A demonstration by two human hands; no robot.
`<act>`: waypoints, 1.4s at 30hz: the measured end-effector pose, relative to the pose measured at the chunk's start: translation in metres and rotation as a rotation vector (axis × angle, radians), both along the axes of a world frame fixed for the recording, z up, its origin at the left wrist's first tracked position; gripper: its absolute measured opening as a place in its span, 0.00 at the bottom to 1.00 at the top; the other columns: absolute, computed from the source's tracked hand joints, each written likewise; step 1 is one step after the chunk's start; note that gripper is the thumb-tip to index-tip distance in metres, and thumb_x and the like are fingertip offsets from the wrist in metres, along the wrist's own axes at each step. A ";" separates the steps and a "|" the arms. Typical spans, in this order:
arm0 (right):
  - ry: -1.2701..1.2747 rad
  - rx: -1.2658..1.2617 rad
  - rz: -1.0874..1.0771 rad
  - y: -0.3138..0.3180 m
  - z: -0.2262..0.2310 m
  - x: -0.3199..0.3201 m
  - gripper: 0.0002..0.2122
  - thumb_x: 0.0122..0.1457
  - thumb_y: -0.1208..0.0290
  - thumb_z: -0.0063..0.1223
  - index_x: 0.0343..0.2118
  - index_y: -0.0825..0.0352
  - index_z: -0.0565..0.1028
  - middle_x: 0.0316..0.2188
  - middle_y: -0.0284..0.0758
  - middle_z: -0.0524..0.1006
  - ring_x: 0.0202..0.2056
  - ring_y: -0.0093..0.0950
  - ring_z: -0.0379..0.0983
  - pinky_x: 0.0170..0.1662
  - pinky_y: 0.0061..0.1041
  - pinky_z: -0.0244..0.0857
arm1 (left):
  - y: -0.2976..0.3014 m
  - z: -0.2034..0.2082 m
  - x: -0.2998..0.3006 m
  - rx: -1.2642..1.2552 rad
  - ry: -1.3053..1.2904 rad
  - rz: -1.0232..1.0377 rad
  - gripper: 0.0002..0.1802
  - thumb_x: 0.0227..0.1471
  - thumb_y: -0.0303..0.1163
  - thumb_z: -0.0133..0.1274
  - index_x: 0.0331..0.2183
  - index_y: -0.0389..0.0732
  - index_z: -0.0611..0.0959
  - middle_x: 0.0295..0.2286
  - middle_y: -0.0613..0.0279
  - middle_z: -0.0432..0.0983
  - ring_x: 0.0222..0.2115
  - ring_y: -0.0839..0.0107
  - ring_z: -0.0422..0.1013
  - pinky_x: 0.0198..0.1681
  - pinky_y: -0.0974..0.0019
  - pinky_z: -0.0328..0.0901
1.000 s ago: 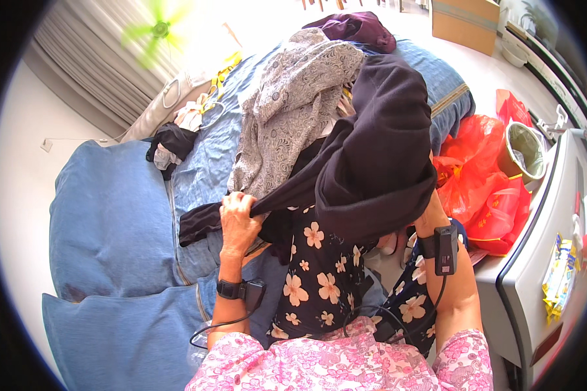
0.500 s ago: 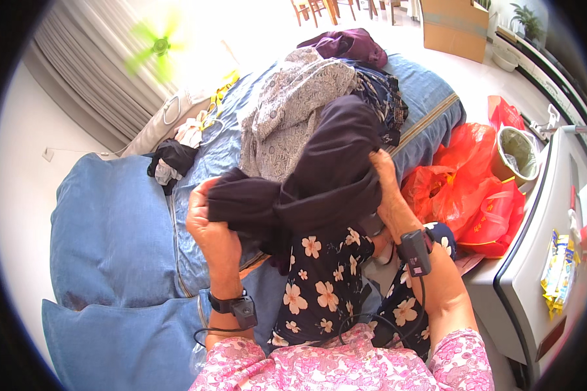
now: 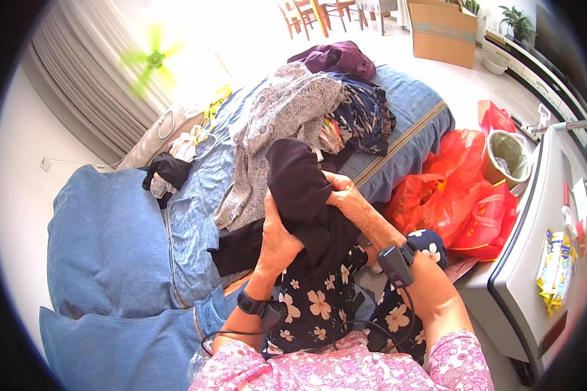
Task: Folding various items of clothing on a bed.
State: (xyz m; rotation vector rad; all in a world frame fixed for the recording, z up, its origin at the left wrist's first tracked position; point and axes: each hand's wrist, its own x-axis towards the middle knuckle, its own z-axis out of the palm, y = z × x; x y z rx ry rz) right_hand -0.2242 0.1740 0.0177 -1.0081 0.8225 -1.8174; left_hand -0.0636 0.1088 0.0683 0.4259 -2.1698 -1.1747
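Note:
A soft black garment [image 3: 299, 174] is bunched up above my lap, and both hands grip it. My left hand [image 3: 278, 233] clasps its near left side, with the fingers partly hidden behind the cloth. On the opposite side my right hand [image 3: 351, 199] pinches a fold of it. One dark length trails leftward past my left wrist onto the blue sofa cover. Just beyond lies a grey patterned garment [image 3: 274, 107], beside a dark blue patterned one [image 3: 370, 116] and a purple one [image 3: 338, 58].
Blue denim-like cloth [image 3: 104, 241] covers the sofa. A small black-and-white bundle [image 3: 168, 171] lies at left. Red plastic bags [image 3: 447, 176] and a lined bin [image 3: 509, 156] stand at right, by a grey-white cabinet [image 3: 509, 277]. A cardboard box [image 3: 442, 36] stands far off.
My hands have come closer together and gathered the black garment into a bunch; my left hand moved right. Its cloth came nearer, uncovering more of the grey and blue garments.

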 end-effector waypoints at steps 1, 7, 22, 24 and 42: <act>-0.005 0.005 -0.006 0.001 0.000 0.001 0.21 0.52 0.76 0.53 0.51 0.71 0.67 0.45 0.31 0.73 0.45 0.19 0.68 0.51 0.20 0.62 | 0.001 -0.001 0.000 0.000 0.001 -0.001 0.51 0.34 0.25 0.65 0.57 0.33 0.54 0.48 0.51 0.67 0.48 0.66 0.66 0.53 0.66 0.59; 0.006 0.011 0.023 0.004 0.009 0.005 0.23 0.48 0.76 0.52 0.51 0.71 0.67 0.45 0.33 0.72 0.46 0.21 0.68 0.52 0.23 0.60 | -0.003 0.024 0.014 -0.064 0.074 0.120 0.30 0.35 0.19 0.59 0.45 0.33 0.72 0.39 0.56 0.74 0.40 0.68 0.70 0.46 0.67 0.64; 0.004 0.102 -0.142 0.012 0.016 -0.010 0.11 0.53 0.70 0.52 0.39 0.68 0.75 0.35 0.32 0.77 0.38 0.21 0.72 0.41 0.20 0.65 | -0.256 0.138 0.149 -1.153 -0.448 1.326 0.29 0.38 0.25 0.50 0.47 0.34 0.66 0.37 0.44 0.72 0.40 0.48 0.69 0.43 0.51 0.64; 0.003 0.115 -0.138 0.012 0.015 -0.009 0.11 0.53 0.69 0.52 0.38 0.67 0.75 0.34 0.32 0.77 0.38 0.21 0.72 0.41 0.20 0.65 | -0.268 0.135 0.152 -1.164 -0.680 1.411 0.30 0.38 0.27 0.53 0.47 0.34 0.65 0.37 0.45 0.70 0.40 0.49 0.69 0.41 0.49 0.64; -0.007 0.227 -0.151 0.000 0.007 -0.010 0.10 0.54 0.69 0.52 0.37 0.68 0.76 0.31 0.32 0.77 0.34 0.19 0.73 0.38 0.17 0.66 | -0.146 -0.001 -0.101 -0.975 -0.250 0.395 0.18 0.48 0.36 0.52 0.40 0.35 0.76 0.30 0.42 0.75 0.33 0.45 0.72 0.37 0.52 0.67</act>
